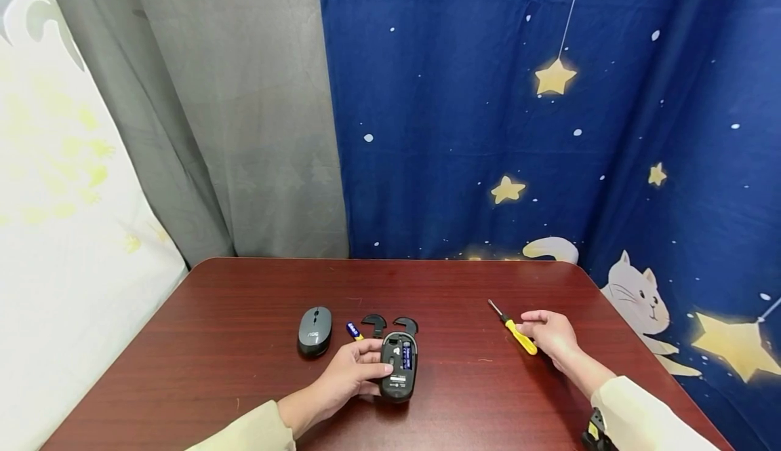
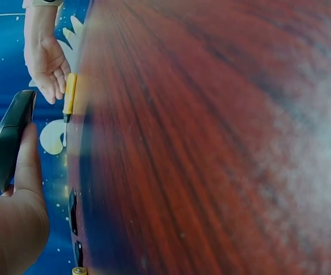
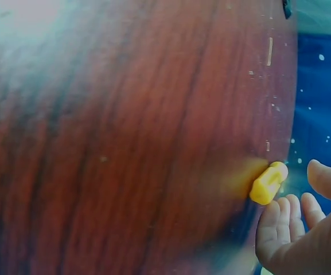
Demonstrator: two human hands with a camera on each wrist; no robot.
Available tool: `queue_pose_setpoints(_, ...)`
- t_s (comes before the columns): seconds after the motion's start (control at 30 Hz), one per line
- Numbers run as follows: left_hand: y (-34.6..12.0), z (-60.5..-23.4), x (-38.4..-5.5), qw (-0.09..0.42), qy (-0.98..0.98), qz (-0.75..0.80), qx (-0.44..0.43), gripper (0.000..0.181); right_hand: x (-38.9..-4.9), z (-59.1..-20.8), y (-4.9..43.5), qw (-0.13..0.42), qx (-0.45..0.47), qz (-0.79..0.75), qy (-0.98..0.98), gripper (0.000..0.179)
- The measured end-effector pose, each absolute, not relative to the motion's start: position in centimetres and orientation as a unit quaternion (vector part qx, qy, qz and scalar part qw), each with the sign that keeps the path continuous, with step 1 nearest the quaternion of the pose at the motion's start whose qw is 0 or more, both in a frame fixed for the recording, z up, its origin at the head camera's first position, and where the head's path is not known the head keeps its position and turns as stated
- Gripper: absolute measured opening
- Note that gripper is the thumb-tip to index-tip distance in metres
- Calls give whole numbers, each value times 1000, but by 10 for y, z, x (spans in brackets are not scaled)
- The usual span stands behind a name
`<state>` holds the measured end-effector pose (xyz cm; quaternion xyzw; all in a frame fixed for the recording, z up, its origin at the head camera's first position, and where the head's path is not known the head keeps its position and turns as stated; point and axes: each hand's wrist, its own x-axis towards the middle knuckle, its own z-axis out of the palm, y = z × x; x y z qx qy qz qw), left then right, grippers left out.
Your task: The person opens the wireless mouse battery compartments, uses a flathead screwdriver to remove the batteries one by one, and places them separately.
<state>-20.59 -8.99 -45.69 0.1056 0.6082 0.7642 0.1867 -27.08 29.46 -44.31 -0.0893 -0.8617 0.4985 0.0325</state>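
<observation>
My left hand (image 1: 349, 378) grips a black computer mouse (image 1: 396, 386), its underside turned up. Inside its uncovered battery slot lies a dark blue battery (image 1: 407, 355). In the left wrist view the mouse (image 2: 7, 143) stands out side-on between thumb and fingers. On the right, my right hand (image 1: 552, 336) is beside the yellow handle of a screwdriver (image 1: 520, 337). Its thumb stands apart from the loosely bent fingers in the right wrist view, and nothing is between them. The handle (image 3: 268, 184) shows just beyond those fingertips.
A grey mouse (image 1: 314, 331) sits upright on the brown table (image 1: 244, 302), left of my left hand. Another battery (image 1: 354, 331), blue and yellow, lies behind that hand. Two black curved cover pieces (image 1: 375, 323) are just past the held mouse. Curtains (image 1: 439, 166) hang behind the table.
</observation>
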Motion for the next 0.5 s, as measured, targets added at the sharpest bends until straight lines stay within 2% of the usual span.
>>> queue_pose_setpoints(0.2,-90,-457,-206,187,611,762,103,51,-268,-448,294,56,-83,472,-876,35)
queue_pose_setpoints(0.5,-90,-457,-206,190,609,763,107,51,-266,-454,294,42,-91,485,-869,40)
